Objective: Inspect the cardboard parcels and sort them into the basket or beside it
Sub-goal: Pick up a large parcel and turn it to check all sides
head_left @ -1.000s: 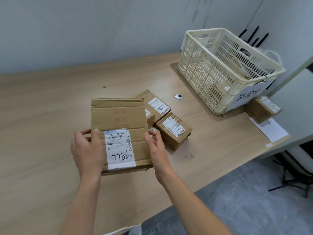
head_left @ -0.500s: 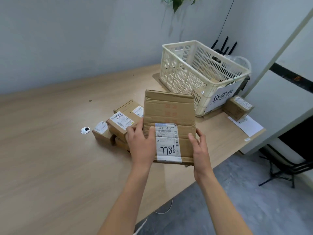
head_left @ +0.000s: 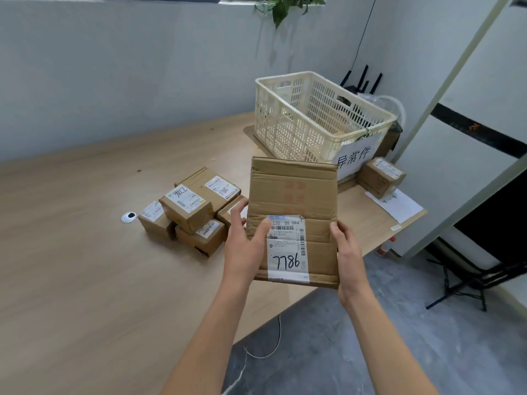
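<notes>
**Two hands, one flat parcel held up for checking**

Head view: Both hands hold a flat cardboard parcel (head_left: 293,220) up off the worktop (head_left: 71,266), its labelled face turned toward the camera. The left hand (head_left: 245,249) wraps the parcel's left edge, thumb lying across the front at the corner of the white shipping label (head_left: 288,248), the other fingers (head_left: 238,209) reaching behind. The right hand (head_left: 346,255) cups the lower right edge, its fingers mostly hidden behind the board. The label carries a barcode and handwritten digits; its upper right corner looks torn or peeled.

Beyond the parcel sits a cream plastic basket (head_left: 285,115) with a handwritten paper sign (head_left: 355,159) on its near end. One small parcel (head_left: 380,176) stands just beside the basket on a sheet of paper (head_left: 399,208). To the left, a cluster of small unsorted parcels (head_left: 194,209) lies piled together on the worktop, near a round cable grommet (head_left: 128,217).

The held parcel appears thin and light, stiff across its face but creased, so it may flex if squeezed at the middle. Gripping opposite edges, as here, seems the sound hold; the taped surface could slide under a loose pinch. The step looks like inspection, with the sorting choice not yet made.
</notes>
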Action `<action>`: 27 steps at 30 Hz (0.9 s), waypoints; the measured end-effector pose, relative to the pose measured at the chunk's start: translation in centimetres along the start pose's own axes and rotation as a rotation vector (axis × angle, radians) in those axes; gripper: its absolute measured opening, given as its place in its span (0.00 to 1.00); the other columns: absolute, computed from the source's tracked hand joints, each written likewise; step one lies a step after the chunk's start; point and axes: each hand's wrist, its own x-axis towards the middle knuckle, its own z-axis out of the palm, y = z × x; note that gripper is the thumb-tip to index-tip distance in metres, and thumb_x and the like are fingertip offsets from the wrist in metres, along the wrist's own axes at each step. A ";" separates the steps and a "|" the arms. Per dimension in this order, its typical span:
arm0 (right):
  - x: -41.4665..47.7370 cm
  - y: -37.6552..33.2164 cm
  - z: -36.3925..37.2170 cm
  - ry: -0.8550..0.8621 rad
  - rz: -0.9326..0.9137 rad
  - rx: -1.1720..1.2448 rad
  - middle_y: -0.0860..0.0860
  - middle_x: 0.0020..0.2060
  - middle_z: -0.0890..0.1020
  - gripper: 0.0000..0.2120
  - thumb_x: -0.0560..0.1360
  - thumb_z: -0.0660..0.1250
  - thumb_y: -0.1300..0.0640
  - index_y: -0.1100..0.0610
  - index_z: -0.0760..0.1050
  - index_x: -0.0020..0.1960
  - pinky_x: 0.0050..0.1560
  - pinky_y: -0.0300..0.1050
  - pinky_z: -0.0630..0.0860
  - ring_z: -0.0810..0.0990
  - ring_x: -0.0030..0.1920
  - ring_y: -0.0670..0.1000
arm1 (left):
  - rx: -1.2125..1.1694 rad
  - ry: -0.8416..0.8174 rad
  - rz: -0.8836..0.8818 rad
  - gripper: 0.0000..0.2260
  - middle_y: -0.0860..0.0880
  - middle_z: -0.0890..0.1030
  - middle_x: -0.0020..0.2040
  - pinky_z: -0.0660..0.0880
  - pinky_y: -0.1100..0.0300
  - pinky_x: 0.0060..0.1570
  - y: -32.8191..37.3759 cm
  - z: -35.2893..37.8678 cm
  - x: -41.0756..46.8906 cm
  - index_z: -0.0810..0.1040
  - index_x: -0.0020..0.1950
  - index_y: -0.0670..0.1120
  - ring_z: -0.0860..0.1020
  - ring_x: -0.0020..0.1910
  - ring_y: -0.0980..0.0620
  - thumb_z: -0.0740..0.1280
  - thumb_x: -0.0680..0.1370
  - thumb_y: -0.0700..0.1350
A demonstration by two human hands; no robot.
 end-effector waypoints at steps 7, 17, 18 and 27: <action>0.1 -0.2 -0.3 -0.091 0.038 -0.052 0.56 0.59 0.86 0.28 0.78 0.64 0.31 0.52 0.85 0.62 0.66 0.64 0.79 0.85 0.61 0.59 | -0.081 -0.146 -0.073 0.25 0.62 0.81 0.66 0.75 0.43 0.70 -1.0 -0.9 -0.3 0.63 0.76 0.72 0.80 0.66 0.56 0.67 0.81 0.61; -0.4 -1.2 0.7 -0.057 0.054 0.009 0.51 0.58 0.87 0.26 0.81 0.60 0.32 0.49 0.82 0.66 0.66 0.58 0.78 0.86 0.60 0.55 | -0.171 -0.217 -0.061 0.17 0.66 0.79 0.66 0.72 0.51 0.68 0.5 -2.0 2.3 0.68 0.74 0.71 0.75 0.70 0.58 0.57 0.86 0.63; -0.6 -1.3 0.9 -0.064 0.053 0.017 0.51 0.60 0.87 0.28 0.79 0.61 0.30 0.48 0.81 0.67 0.67 0.59 0.78 0.85 0.61 0.55 | -0.173 -0.225 -0.052 0.16 0.63 0.79 0.68 0.72 0.50 0.69 0.4 -2.1 2.5 0.69 0.74 0.71 0.76 0.70 0.57 0.57 0.86 0.63; -0.2 0.2 -1.0 0.062 0.086 0.138 0.42 0.38 0.83 0.19 0.84 0.58 0.36 0.48 0.80 0.52 0.40 0.40 0.76 0.81 0.39 0.43 | -0.304 -0.190 -0.179 0.21 0.46 0.85 0.57 0.76 0.39 0.68 0.2 -3.4 3.6 0.79 0.54 0.46 0.81 0.61 0.44 0.57 0.86 0.61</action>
